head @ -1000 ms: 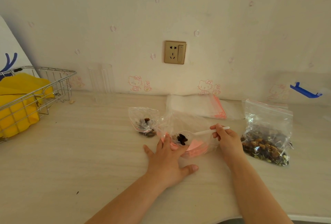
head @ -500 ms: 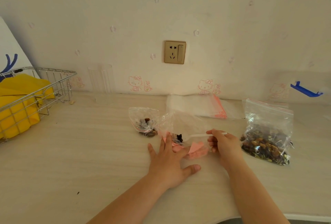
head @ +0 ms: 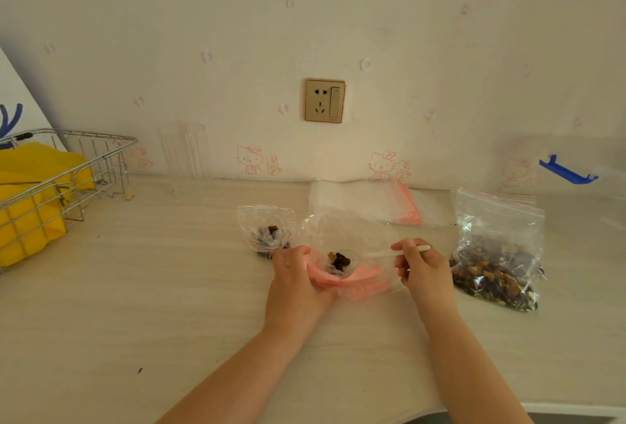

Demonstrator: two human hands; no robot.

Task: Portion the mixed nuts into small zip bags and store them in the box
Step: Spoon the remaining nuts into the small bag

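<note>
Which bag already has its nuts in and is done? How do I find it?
Look below the gold wall socket, down on the table. Left of the left hand sits a small bag, untouched, with few nuts, unlike the big full bag far right.

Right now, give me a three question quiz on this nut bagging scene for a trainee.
1. True or false: the right hand holds a white spoon.
2. Which item lies nearest the wire basket? A the large bag of mixed nuts, B the small filled bag, C the stack of empty zip bags.
3. Fill in: the left hand grips the small bag's pink ____.

Key: 1 true; 2 B; 3 opening.
</note>
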